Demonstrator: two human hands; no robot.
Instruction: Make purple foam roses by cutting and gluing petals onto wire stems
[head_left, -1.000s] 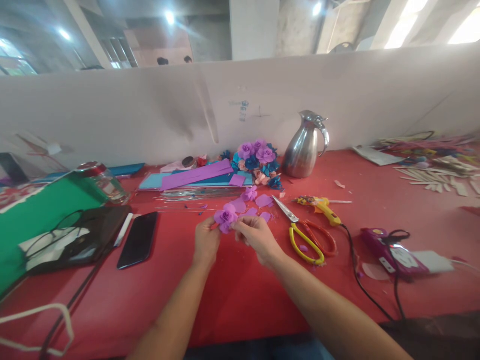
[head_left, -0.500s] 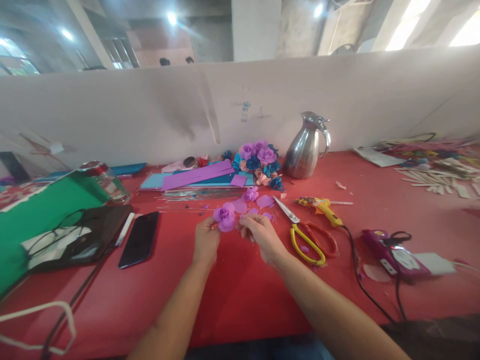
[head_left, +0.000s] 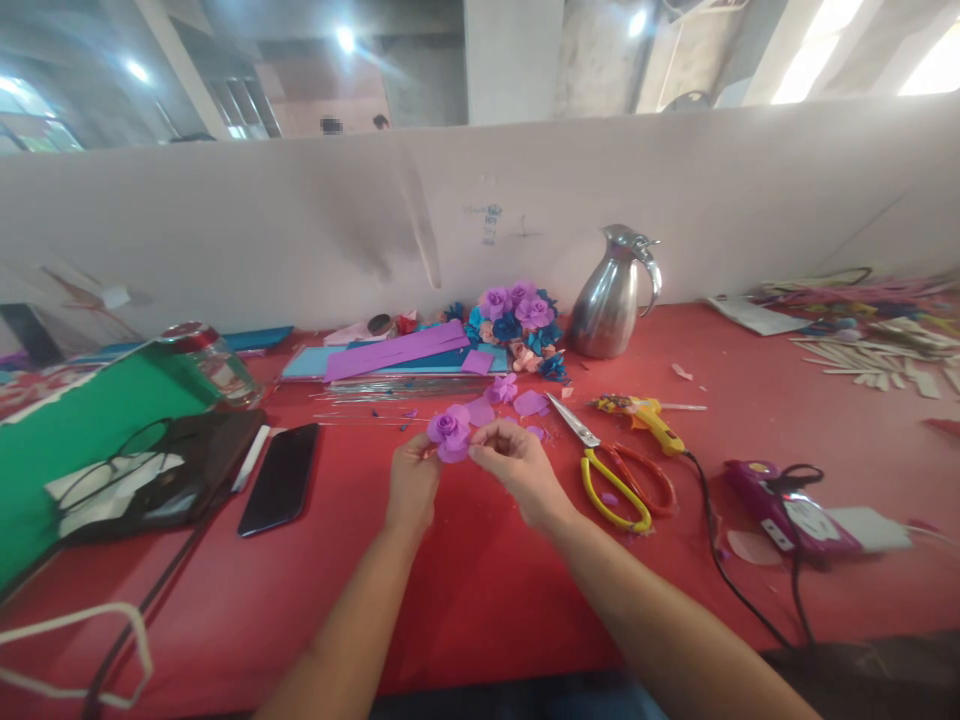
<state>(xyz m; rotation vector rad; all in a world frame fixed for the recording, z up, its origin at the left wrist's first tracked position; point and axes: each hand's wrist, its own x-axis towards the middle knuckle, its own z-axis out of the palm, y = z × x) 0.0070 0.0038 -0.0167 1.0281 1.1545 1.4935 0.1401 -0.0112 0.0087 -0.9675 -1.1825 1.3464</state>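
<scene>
A purple paper flower (head_left: 449,432) is held above the red table (head_left: 465,600) near the middle of the view. My left hand (head_left: 415,480) is closed on its lower left side. The fingers of my right hand (head_left: 519,470) pinch the flower's right edge. Just behind the hands lie a smaller purple flower (head_left: 502,388) and loose purple petals (head_left: 530,403). Scissors with yellow and red handles (head_left: 615,490) rest to the right of my right hand, with a yellow glue gun (head_left: 652,420) beyond them.
Paper flowers (head_left: 517,320) are bunched beside a metal jug (head_left: 611,295) at the back. Purple strips (head_left: 397,350) and thin wires lie left of them. A phone (head_left: 279,480) and glasses are at left; a maroon device (head_left: 787,510) with cables is at right.
My right hand has moved slightly left, and its fingertips now meet the flower's right edge. My left hand and the flower have hardly moved.
</scene>
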